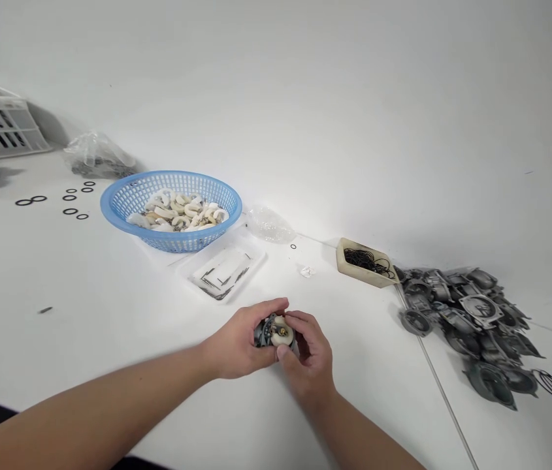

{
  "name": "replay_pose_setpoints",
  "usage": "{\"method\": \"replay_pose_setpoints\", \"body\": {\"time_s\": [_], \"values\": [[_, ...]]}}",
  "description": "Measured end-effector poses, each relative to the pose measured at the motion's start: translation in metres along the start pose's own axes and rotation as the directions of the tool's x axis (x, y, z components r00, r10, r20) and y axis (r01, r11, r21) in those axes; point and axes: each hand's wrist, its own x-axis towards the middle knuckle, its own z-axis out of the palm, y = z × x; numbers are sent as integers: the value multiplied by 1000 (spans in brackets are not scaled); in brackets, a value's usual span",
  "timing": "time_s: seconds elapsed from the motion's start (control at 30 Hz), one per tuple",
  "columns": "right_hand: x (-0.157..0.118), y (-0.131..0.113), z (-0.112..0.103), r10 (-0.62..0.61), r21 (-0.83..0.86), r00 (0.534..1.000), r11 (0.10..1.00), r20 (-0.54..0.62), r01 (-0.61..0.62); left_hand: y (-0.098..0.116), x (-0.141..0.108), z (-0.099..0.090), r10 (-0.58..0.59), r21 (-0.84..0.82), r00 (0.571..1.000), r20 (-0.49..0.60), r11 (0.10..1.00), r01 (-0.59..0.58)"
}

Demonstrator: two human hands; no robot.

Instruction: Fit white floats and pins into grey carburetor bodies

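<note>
Near the front of the table my left hand (241,339) grips a grey metal carburetor (262,331) between thumb and fingers. A cream-white carburetor float (283,334) sits on its upward face, with a brass part at its middle. My right hand (309,356) closes round the float from the right, thumb at its lower edge and fingers at its upper edge. Parts of the carburetor are hidden behind the fingers. Just beyond my hands lies a white tray (256,261) holding several thin metal pins.
A blue basket (109,203) holds many white floats. Black rings (70,198) lie at left near a plastic bag (102,153) and white crate (6,127). At right are a cream box (366,277) of O-rings and heaped grey metal bowls (466,320). One small pin (45,310) lies left.
</note>
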Motion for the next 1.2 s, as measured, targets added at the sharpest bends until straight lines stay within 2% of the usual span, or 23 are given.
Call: {"method": "replay_pose_setpoints", "body": {"time_s": [0.13,0.37,0.47,0.53,0.6,0.67,0.73,0.83,0.93,1.2], "values": [[-1,1,-2,-34,20,999,999,29,33,-2,-1,0,16,26,1000,4,1000,-16],[2,-6,-4,-93,-53,995,994,48,95,-13,-3,-4,150,131,985,87,978,-161],[4,-9,-3,-134,-72,990,988,55,137,-16,-3,-5,194,190,977,87,960,-208],[2,-9,-3,-126,-81,991,988,40,129,-15,-3,-6,151,216,986,71,963,-163],[0,-6,-4,-86,-94,996,992,13,86,-12,-2,-7,46,233,998,48,971,-56],[-1,-4,-5,-36,-99,999,994,-10,35,-6,-1,-8,-58,238,998,34,970,49],[-2,-3,-6,-3,-89,1000,996,-25,0,-1,0,-9,-107,229,993,51,969,93],[-1,-3,-7,15,-68,999,998,-34,-17,7,0,-9,-88,215,993,81,974,69],[0,-4,-8,31,-84,999,996,-13,-32,10,1,-8,-65,227,996,67,973,48],[6,-12,-8,92,-137,996,987,22,-88,-1,0,-3,-11,279,999,30,960,2]]}}
